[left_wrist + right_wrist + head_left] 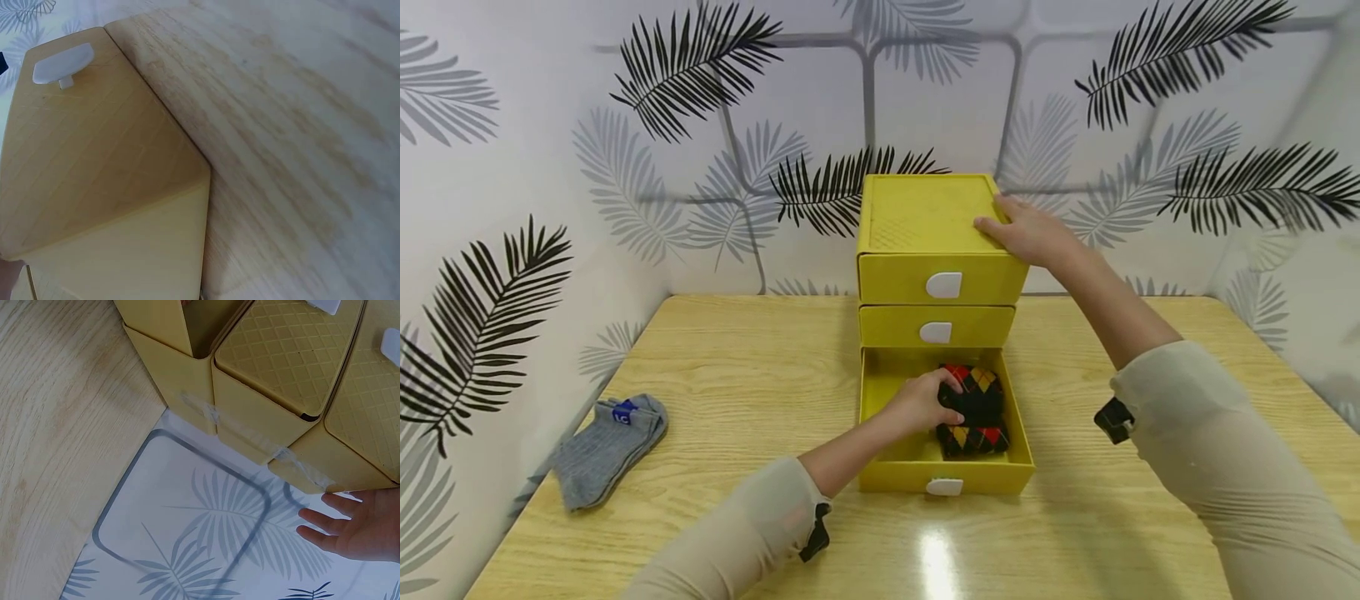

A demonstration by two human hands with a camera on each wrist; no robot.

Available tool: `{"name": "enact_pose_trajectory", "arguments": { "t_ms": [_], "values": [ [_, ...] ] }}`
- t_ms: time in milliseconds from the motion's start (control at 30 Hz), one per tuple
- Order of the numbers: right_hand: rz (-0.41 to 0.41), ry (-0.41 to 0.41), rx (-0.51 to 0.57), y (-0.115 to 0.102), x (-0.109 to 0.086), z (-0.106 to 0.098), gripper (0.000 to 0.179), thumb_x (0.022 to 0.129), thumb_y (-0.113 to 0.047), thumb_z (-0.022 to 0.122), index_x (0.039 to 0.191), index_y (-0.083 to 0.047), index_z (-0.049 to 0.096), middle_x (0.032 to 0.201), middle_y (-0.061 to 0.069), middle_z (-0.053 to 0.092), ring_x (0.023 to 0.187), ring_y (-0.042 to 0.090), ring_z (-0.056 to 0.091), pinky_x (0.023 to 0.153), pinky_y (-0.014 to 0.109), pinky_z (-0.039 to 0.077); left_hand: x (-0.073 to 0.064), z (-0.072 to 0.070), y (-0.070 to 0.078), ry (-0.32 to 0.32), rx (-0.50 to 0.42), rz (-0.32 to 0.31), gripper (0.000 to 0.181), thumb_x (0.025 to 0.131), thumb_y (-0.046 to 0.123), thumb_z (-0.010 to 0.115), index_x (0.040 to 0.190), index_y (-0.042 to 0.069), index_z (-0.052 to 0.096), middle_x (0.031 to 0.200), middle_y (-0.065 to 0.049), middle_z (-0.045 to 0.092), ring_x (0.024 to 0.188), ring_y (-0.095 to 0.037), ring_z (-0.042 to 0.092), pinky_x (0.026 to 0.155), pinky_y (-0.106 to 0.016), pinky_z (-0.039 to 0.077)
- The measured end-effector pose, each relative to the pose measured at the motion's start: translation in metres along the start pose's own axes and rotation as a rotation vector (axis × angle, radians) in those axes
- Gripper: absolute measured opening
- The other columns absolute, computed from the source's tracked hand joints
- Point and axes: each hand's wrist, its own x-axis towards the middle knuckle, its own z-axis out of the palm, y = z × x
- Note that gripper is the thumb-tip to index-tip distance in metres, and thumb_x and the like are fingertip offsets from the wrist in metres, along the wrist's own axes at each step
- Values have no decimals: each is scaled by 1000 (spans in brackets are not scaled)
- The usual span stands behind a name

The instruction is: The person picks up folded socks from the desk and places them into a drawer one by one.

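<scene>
My left hand (921,404) reaches into the pulled-out bottom drawer (895,478) of a yellow drawer unit (925,212). Its thumb and fingers grip the left side of a folded pair of black, red and yellow argyle socks (983,403), which lies in the drawer's right half. The left wrist view has the drawer front (106,137) with its white handle, but not the socks. Up on the unit's top right edge rests my right hand (1033,233), fingers extended. In the right wrist view, that hand (369,531) shows spread fingers against the unit's side.
A pair of grey socks (610,450) with a blue label lies at the left of the wooden table (760,350). Above the bottom drawer, the two other drawers are closed, each with a white handle (943,285). Behind the unit stands a leaf-patterned wall (820,100).
</scene>
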Motion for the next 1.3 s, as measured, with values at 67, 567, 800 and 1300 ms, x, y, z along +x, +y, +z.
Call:
{"name": "enact_pose_trajectory", "arguments": {
  "t_ms": [67, 567, 800, 1300],
  "values": [
    [0, 1, 0, 0, 0, 0, 72, 97, -48, 26, 147, 0, 7, 149, 21, 8, 135, 36, 6, 107, 49, 7, -1, 0, 0, -8, -18, -4, 31, 81, 14, 72, 106, 11, 55, 117, -10, 56, 83, -20, 51, 65, -28, 42],
    [3, 1, 7, 4, 1, 3, 72, 97, -49, 26, 147, -1, 7, 150, 21, 7, 135, 37, 6, 107, 50, 8, -18, -25, -2, -3, -86, 4, 37, 82, 16, 71, 111, 6, 49, 98, -12, 56, 77, -22, 53, 61, -29, 44],
    [1, -10, 3, 4, 2, 2, 73, 97, -50, 25, 147, -2, 5, 150, 20, 5, 136, 36, 4, 107, 49, 6, -45, -71, 0, 46, -66, 67, 31, 86, 17, 67, 111, 3, 56, 111, -13, 58, 101, -27, 54, 81, -35, 47],
    [-3, -12, 4, 3, 3, 1, 73, 97, -51, 25, 147, -2, 5, 150, 20, 5, 136, 35, 3, 107, 49, 6, -126, -181, -61, 190, 29, 43, 45, 93, 31, 55, 125, 0, 47, 121, -21, 52, 110, -38, 50, 85, -47, 44]
  ]
}}
